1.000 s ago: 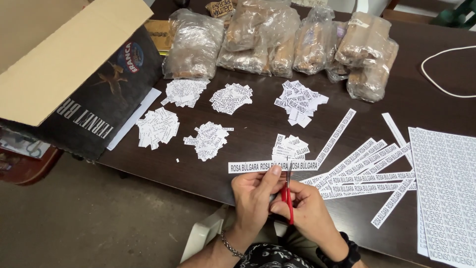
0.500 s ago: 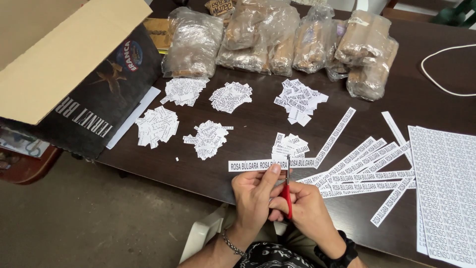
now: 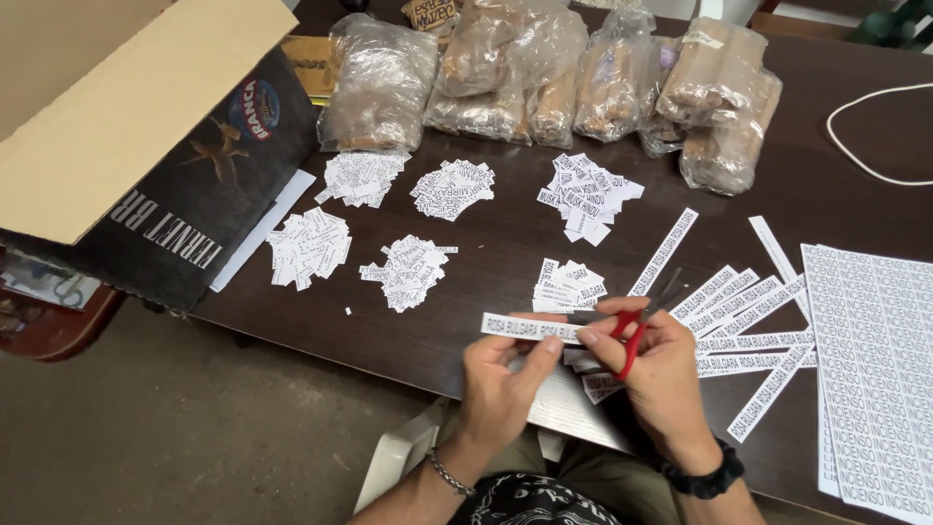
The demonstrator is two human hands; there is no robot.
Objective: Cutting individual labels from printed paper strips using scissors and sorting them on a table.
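My left hand (image 3: 505, 379) pinches a narrow white paper strip (image 3: 515, 327) of printed labels and holds it level above the table's near edge. My right hand (image 3: 661, 365) grips red-handled scissors (image 3: 632, 331) whose blades (image 3: 593, 317) lie along the strip's right part. A small stack of cut labels (image 3: 573, 284) lies just beyond the hands. More long strips (image 3: 748, 311) fan out to the right of my right hand. A cut label (image 3: 598, 387) sits under my right hand.
Several piles of cut labels (image 3: 408, 272) dot the dark wooden table (image 3: 505, 228). Clear bags of brown sticks (image 3: 544, 78) line the far side. An open cardboard box (image 3: 126, 146) stands at left. Printed sheets (image 3: 875, 360) lie at right, a white cord (image 3: 865, 136) beyond.
The strip in my left hand has become shorter on its right side, and the scissors have moved left along it. Both hands stay at the table's near edge.
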